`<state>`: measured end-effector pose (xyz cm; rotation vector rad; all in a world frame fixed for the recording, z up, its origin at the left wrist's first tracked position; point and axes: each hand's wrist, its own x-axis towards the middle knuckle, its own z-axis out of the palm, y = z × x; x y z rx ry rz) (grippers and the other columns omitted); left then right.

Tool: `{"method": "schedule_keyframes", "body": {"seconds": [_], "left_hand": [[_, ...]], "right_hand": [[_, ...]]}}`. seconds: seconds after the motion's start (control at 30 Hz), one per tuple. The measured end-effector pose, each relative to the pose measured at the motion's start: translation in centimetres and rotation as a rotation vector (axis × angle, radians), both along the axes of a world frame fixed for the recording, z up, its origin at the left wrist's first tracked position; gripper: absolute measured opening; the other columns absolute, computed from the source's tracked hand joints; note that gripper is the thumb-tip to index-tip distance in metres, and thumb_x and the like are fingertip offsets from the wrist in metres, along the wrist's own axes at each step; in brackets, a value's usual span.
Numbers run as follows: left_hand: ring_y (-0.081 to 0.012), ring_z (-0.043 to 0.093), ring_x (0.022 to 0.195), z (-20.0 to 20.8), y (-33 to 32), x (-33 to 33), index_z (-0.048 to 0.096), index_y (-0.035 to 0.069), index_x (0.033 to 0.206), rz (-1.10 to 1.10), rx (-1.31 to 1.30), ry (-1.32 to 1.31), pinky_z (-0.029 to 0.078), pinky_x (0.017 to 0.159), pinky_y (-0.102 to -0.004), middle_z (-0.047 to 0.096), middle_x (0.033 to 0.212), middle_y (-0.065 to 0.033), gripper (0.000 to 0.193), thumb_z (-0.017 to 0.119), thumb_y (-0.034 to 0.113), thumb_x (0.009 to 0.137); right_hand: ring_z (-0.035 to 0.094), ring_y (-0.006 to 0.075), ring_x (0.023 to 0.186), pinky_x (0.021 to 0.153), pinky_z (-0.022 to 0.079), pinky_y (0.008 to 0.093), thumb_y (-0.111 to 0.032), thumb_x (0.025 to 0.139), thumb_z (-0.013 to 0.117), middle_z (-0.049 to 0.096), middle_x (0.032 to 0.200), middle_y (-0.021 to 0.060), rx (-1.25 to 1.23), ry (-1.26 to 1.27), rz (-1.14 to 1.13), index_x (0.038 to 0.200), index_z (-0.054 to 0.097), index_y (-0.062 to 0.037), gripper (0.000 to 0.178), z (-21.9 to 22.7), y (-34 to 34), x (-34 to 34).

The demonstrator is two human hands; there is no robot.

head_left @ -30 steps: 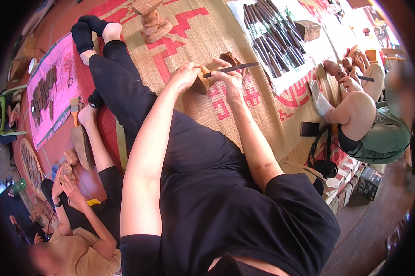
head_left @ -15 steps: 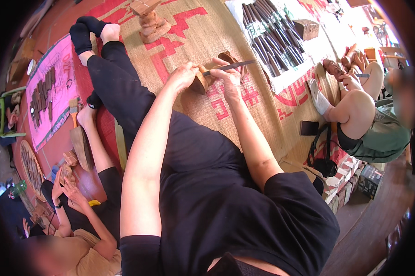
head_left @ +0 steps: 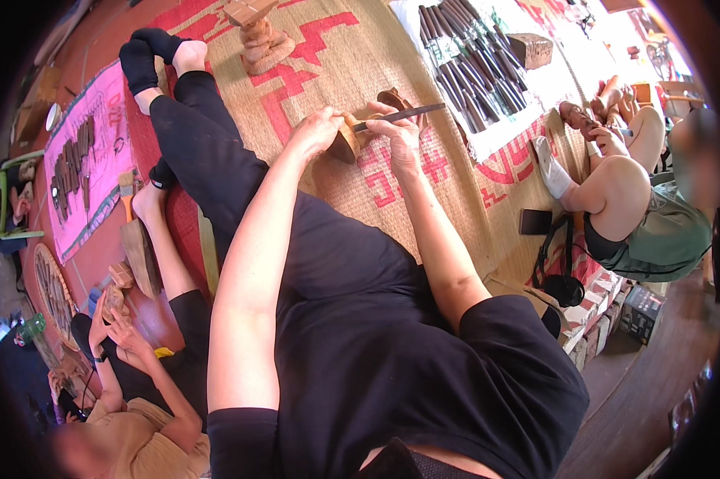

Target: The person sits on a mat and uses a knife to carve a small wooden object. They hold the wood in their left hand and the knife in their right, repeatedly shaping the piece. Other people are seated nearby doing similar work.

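A large woven straw mat (head_left: 336, 56) with red angular patterns covers the floor under the seated person, whose black-clad legs stretch out over it. Beside it on the person's left lies a pink cloth (head_left: 96, 128) carrying a row of dark tools, and on the right a pale cloth (head_left: 527, 112) bears a long row of dark-handled chisels (head_left: 463, 56), with a small wooden block (head_left: 531, 49) near their far end. The floor around is reddish-brown. A second person in a green top (head_left: 663, 231) sits at the right edge; a third in a tan top (head_left: 136, 431) crouches at lower left, working on a small wooden piece.

A stacked wooden carving (head_left: 256, 36) stands on the mat near the feet.

The left hand (head_left: 316, 132) wraps its fingers closed around a small rounded wooden piece (head_left: 345, 142), light brown, held above the mat in front of the knees. The right hand (head_left: 396, 132) grips a slim dark chisel (head_left: 400, 114), fingers curled tight on its shaft, the tip touching the wooden piece.
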<state>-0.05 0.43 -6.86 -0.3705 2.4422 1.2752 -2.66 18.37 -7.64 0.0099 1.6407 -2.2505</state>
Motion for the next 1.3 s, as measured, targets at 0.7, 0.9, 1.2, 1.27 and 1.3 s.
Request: {"method": "schedule_keyframes", "body": {"seconds": [0.7, 0.9, 1.2, 1.27, 1.3], "left_hand": [[-0.0266, 0.054, 0.108, 0.4, 0.1, 0.1, 0.054, 0.006, 0.117, 0.009, 0.029, -0.011, 0.042, 0.090, -0.0343, 0.057, 0.115, -0.0180, 0.035, 0.047, 0.027, 0.090], [-0.0273, 0.054, 0.108, 0.5, 0.2, 0.2, 0.054, 0.005, 0.117, 0.030, 0.060, -0.001, 0.041, 0.091, -0.0344, 0.057, 0.115, -0.0184, 0.036, 0.046, 0.027, 0.090], [-0.0271, 0.054, 0.108, 0.4, 0.1, 0.2, 0.053, 0.005, 0.118, 0.018, 0.054, -0.010, 0.041, 0.091, -0.0341, 0.057, 0.115, -0.0186, 0.036, 0.045, 0.026, 0.090], [-0.0271, 0.054, 0.108, 1.1, 0.3, 0.2, 0.053, 0.005, 0.118, 0.027, 0.063, -0.026, 0.041, 0.091, -0.0342, 0.057, 0.115, -0.0186, 0.036, 0.045, 0.027, 0.091], [-0.0271, 0.053, 0.108, 1.3, 0.4, 0.2, 0.053, 0.005, 0.118, 0.032, 0.068, -0.034, 0.041, 0.091, -0.0343, 0.057, 0.116, -0.0186, 0.036, 0.045, 0.027, 0.091]], "right_hand": [[0.060, 0.0131, 0.069, 0.069, 0.047, 0.0234, 0.001, 0.066, 0.068, 0.065, 0.081, 0.0059, 0.024, 0.033, 0.006, 0.107, 0.060, 0.0030, 0.042, -0.3, 0.5, 0.1], [0.059, 0.0128, 0.071, 0.073, 0.046, 0.0237, 0.001, 0.066, 0.068, 0.064, 0.080, 0.0052, 0.061, 0.131, 0.006, 0.106, 0.060, 0.0028, 0.041, -1.9, 0.8, 0.4], [0.058, 0.0109, 0.071, 0.073, 0.045, 0.0228, 0.001, 0.064, 0.069, 0.063, 0.078, 0.0023, 0.032, 0.071, 0.044, 0.110, 0.058, 0.0010, 0.047, 0.6, 0.1, 1.0], [0.058, 0.0104, 0.069, 0.073, 0.044, 0.0223, 0.001, 0.064, 0.069, 0.062, 0.077, 0.0015, 0.053, 0.103, 0.043, 0.110, 0.059, 0.0008, 0.047, 0.5, -0.1, 1.2], [0.058, 0.0102, 0.068, 0.072, 0.044, 0.0219, 0.001, 0.064, 0.069, 0.062, 0.076, 0.0014, 0.067, 0.116, 0.016, 0.110, 0.059, 0.0007, 0.047, 0.0, 0.0, 1.1]]}}
